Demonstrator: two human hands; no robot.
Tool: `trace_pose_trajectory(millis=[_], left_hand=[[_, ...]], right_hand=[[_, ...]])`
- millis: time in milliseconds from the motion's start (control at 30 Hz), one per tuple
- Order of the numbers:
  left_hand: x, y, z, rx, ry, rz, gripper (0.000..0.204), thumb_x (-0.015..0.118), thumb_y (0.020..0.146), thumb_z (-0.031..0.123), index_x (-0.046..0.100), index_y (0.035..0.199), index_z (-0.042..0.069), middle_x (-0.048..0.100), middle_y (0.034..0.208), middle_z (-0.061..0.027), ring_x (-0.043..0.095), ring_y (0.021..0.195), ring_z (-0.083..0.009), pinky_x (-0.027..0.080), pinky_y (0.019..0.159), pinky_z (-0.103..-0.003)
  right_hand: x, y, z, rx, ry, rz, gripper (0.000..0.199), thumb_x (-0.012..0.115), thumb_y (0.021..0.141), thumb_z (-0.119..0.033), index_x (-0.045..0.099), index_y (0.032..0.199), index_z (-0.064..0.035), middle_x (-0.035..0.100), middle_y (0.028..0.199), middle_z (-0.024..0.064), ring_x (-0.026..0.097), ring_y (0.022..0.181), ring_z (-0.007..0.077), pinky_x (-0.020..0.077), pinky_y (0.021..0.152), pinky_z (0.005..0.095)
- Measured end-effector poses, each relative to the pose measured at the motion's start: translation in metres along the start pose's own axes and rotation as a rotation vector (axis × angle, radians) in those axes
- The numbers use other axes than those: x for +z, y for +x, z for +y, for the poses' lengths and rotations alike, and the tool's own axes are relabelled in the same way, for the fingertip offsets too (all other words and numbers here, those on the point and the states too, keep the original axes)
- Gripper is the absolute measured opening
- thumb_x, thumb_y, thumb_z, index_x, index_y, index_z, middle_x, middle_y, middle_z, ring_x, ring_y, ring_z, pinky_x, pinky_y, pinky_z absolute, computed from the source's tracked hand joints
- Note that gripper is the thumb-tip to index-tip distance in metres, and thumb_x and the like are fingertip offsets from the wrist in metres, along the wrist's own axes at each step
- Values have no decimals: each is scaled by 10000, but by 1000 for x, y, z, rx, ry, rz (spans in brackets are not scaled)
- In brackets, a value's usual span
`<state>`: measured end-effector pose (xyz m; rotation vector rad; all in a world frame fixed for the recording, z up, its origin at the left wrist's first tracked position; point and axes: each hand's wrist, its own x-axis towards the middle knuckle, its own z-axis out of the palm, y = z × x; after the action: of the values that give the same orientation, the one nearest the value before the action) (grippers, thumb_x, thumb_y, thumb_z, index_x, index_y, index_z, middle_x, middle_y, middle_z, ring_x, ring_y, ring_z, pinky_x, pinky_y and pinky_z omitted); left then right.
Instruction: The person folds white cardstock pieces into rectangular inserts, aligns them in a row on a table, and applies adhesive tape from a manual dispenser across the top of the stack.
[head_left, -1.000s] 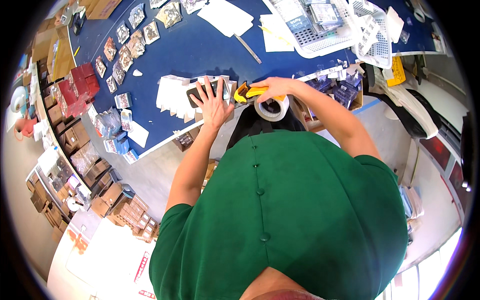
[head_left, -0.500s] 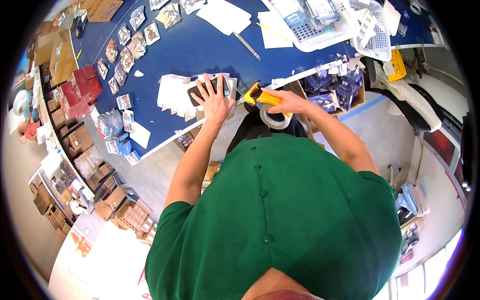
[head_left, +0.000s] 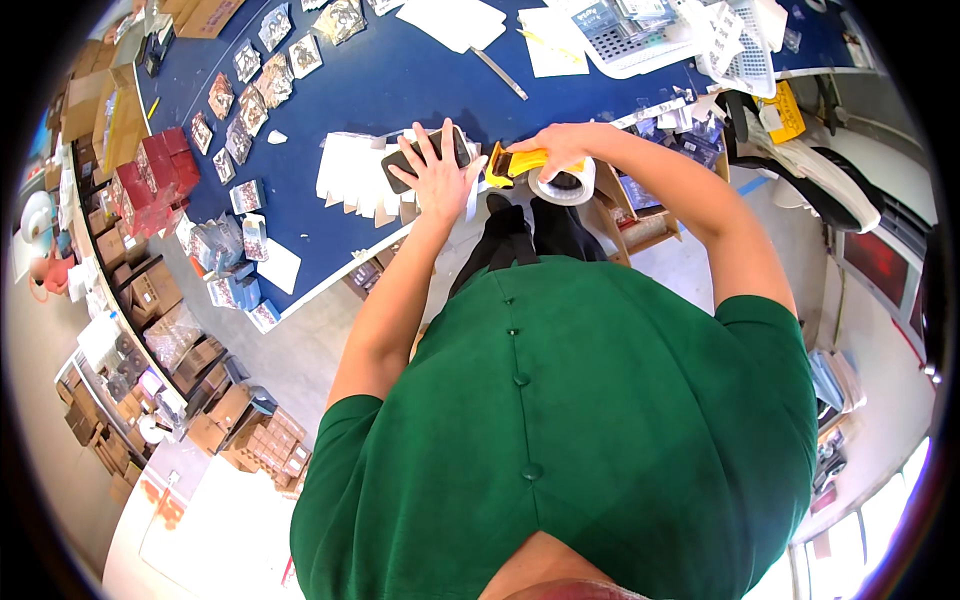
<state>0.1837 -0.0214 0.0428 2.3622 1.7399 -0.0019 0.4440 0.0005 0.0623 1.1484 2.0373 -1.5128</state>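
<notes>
While your left hand (head_left: 440,182) lies across the phone (head_left: 400,168), its fingers spread apart, your right hand (head_left: 562,148) has its fingers clamped on the yellow dispenser (head_left: 515,166), which bears a roll (head_left: 584,184) of tape near the tabletop's front edge. White papers (head_left: 347,172) lie just left of the phone. The blue tabletop (head_left: 390,85) also carries, to your left, card stacks (head_left: 275,80) and a red box (head_left: 165,170); farther off, a ruler (head_left: 499,75) and, to your right, a white basket (head_left: 632,60). Beyond the grey floor (head_left: 265,345), cartons (head_left: 270,440) stand piled at lower left.
</notes>
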Motion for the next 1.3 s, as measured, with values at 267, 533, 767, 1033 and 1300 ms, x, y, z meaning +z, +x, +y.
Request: trace_pose_trajectory(millis=[267,533,767,1033,1300], left_hand=[[2,5,2,-14,80,-11,933,702,810,491,208,1567,262,87,1608,-239,70,1443,-549,143,988,-825],[0,1,7,-50,83,11,915,704,804,491,234,1562,290,124,1615,-213,94,1461,-510,160,1001,-811],[-14,5,10,-105,-16,9,1107,756,727,558,201,1560,85,106,1621,-217,70,1479,-480,95,1043,-789],[-26,4,-19,29,-166,10,1314,774,646,673,133,1532,-55,114,1590,-310,90,1495,-439,49,1122,-694],[-54,7,-90,91,-243,-133,1334,875,594,503,103,1533,-48,67,1598,-298,62,1501,-424,69,1139,-673]], right_hand=[[-14,31,-62,15,-435,-93,686,778,678,-304,603,1337,-223,697,1143,112,660,1060,325,536,882,428],[-37,-22,-51,-20,-315,-53,660,736,680,-343,618,1320,-237,691,1121,146,657,1056,341,542,874,448],[-38,-19,-26,339,35,823,768,716,808,-361,366,1491,-353,568,1101,227,652,960,397,538,815,451],[-47,26,-57,324,-572,1262,688,742,779,-334,498,1398,-156,566,1174,167,533,1180,338,416,983,509],[7,85,-120,-186,-473,809,587,691,753,-140,525,1299,-2,543,1275,158,508,1179,292,384,1019,414]])
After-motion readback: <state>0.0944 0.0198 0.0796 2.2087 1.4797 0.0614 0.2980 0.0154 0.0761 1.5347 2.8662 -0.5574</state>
